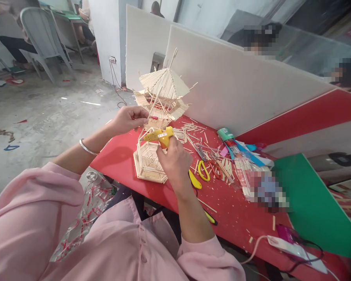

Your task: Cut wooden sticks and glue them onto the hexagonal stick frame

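My right hand (177, 164) is wrapped round a yellow hot glue gun (160, 136), its nozzle pointing left over a hexagonal stick base (150, 166). The base, built of thin wooden sticks, has a few sticks rising at its far left side, close to the nozzle. My left hand (130, 119) is pinched at the fingertips, apparently on a thin wooden stick (152, 107) that slants above the base. Just behind stands a tiered pagoda model (165, 84) of the same sticks, with a pointed roof; my left fingers partly overlap its lower part.
Loose sticks (190, 128), yellow-handled scissors (204, 171) and a yellow cutter (195, 179) lie on the red table (222, 210). A green panel (312, 203) and power strip (292, 249) are at right. White boards (222, 82) rise behind; other people sit beyond.
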Motion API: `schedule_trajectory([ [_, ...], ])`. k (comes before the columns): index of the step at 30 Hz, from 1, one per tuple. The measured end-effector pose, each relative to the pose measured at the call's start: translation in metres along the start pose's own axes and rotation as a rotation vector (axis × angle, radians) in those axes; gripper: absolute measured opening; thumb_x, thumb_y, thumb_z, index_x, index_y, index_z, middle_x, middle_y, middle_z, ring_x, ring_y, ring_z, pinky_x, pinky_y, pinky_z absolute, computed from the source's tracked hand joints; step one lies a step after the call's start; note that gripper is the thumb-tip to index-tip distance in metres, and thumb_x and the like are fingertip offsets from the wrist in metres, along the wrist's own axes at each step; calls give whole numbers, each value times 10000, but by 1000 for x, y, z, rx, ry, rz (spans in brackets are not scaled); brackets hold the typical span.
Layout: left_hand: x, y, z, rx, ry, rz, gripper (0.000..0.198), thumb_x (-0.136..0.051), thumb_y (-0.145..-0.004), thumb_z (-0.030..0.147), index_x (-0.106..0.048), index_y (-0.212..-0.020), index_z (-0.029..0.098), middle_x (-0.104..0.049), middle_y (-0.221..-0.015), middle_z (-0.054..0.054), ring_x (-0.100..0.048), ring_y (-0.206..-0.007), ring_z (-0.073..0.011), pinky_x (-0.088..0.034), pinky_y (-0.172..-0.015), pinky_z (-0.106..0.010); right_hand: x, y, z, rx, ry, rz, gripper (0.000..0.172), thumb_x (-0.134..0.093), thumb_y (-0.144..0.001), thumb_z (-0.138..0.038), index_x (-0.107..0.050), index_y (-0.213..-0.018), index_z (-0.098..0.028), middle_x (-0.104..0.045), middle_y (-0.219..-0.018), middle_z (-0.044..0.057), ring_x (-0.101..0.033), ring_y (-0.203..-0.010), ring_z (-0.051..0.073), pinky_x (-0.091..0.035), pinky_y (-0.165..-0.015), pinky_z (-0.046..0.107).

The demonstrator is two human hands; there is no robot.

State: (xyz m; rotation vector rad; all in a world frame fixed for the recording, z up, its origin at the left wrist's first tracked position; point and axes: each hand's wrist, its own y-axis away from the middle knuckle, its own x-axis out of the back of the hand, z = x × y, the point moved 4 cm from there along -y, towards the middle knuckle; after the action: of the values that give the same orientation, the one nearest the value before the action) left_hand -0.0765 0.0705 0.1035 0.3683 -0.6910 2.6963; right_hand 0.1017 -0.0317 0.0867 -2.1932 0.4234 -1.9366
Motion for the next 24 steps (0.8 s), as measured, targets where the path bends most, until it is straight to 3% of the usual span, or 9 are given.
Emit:
schedule_trajectory([
  [8, 2, 4, -3, 11, 5, 18, 106, -657, -807, 228, -684, -860, 140, -669, -649, -11, -586, -506, -72, -495, -468, -176, 1, -1, -3, 15, -1, -42, 306, -504, -915, -347, -555, -1140, -146, -670, -972, 109, -633, -770, 214, -338, -608, 301],
  [24, 1, 4, -4, -9, 32, 37, 111, -663, -799, 233, -679, -871, 150, -649, -658, -11, -570, -518, -71, -506, -473, -173, 2, 0, -2, 42, 19, -35, 312, -487, -916, -316, -547, -1166, -139, -678, -969, 116, -636, -777, 221, -318, -587, 300],
])
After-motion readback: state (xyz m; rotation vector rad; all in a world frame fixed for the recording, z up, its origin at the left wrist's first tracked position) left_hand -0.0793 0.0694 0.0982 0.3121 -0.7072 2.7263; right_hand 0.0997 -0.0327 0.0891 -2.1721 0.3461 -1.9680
